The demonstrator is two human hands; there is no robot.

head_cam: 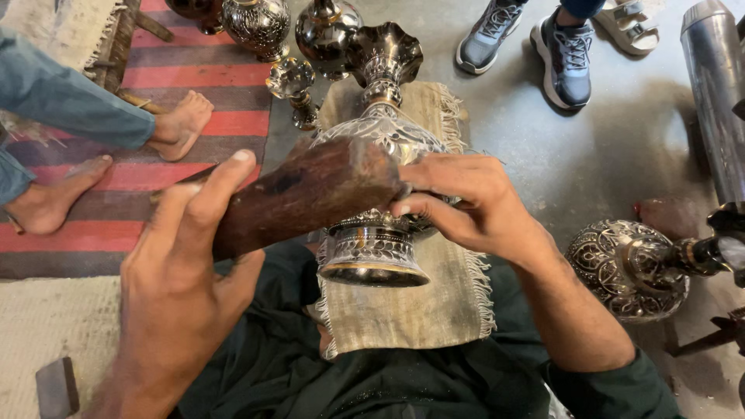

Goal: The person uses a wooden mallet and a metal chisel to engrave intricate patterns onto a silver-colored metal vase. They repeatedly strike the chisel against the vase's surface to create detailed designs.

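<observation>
The left hand [174, 291] was wrapped around a dark wooden mallet [303, 194], thumb along its top. The right hand [466, 206] pinched something small I couldn't make out, pressed against an engraved metal vase [380, 233] lying on a fringed cloth [411, 310] over the lap. Beyond it stood more vases [260, 25] by a striped rug [209, 77], with bare feet [180, 120] and sneakers [565, 58] farther back.

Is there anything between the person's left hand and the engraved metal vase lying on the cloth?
Yes. The left hand grips a dark wooden block, and this block lies between it and the engraved metal vase. The left hand itself does not touch the vase. The right hand rests directly on the vase.
</observation>
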